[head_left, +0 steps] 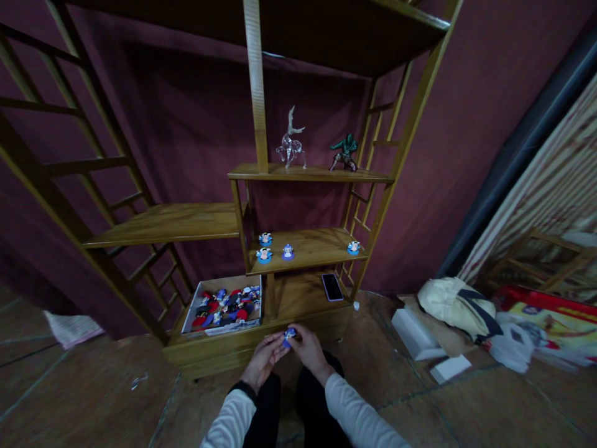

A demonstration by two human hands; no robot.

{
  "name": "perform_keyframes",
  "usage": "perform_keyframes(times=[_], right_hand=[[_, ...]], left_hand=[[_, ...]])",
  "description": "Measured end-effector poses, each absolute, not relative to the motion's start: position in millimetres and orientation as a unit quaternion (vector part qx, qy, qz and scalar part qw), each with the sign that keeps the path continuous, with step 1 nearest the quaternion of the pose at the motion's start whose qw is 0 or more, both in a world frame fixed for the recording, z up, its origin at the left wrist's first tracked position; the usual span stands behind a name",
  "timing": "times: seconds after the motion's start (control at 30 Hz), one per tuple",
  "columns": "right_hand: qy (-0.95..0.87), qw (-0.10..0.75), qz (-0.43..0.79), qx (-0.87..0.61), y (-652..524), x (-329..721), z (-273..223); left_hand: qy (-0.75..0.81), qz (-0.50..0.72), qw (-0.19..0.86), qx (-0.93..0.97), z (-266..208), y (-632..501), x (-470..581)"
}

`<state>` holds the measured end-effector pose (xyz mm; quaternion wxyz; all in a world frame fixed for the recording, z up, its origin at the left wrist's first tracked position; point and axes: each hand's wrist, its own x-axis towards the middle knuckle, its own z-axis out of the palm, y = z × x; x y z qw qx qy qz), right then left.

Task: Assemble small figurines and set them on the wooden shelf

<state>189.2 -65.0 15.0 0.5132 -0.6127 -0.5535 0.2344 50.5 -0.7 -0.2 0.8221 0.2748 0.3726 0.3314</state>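
Note:
In front of the low shelf, a small purple-and-white figurine (pixel 288 338) is held between both hands. My right hand (pixel 308 352) pinches it from the right, fingers over its top. My left hand (pixel 262 361) has its fingertips closed against its left side and underside. Just beyond my left hand stands a white box (pixel 188 316) full of jumbled small figurines (pixel 228 306) with red, blue and black parts. On the shelf above are a similar purple figurine (pixel 288 252) and blue-based figurines (pixel 264 256), two at the left and one (pixel 353 247) at the right end.
A phone (pixel 333 287) lies on the bottom shelf (pixel 293 298). Higher up stand a clear deer figure (pixel 291 146) and a dark green action figure (pixel 346 152). White cartons (pixel 416 336), a cream bag (pixel 454 305) and a plastic bag (pixel 513 342) sit on the floor to the right.

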Motion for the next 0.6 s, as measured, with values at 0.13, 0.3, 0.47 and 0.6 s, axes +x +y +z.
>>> perform_keyframes(times=[0.13,0.3,0.47,0.6], right_hand=[[-0.513,0.55,0.278,-0.598,-64.4,190.9,17.3],[-0.365,0.657,0.374,-0.544,-57.3,197.6,27.3],[-0.22,0.727,0.474,-0.446,-43.5,227.9,77.0],[-0.235,0.731,0.498,-0.403,-35.4,250.2,115.0]], left_hand=[[0.39,0.335,0.818,0.256,1.2,-0.2,51.4],[0.388,0.326,0.828,0.24,2.6,2.3,51.8],[0.39,0.341,0.825,0.225,3.1,2.8,51.0],[0.386,0.353,0.822,0.225,-1.0,3.2,51.7]])
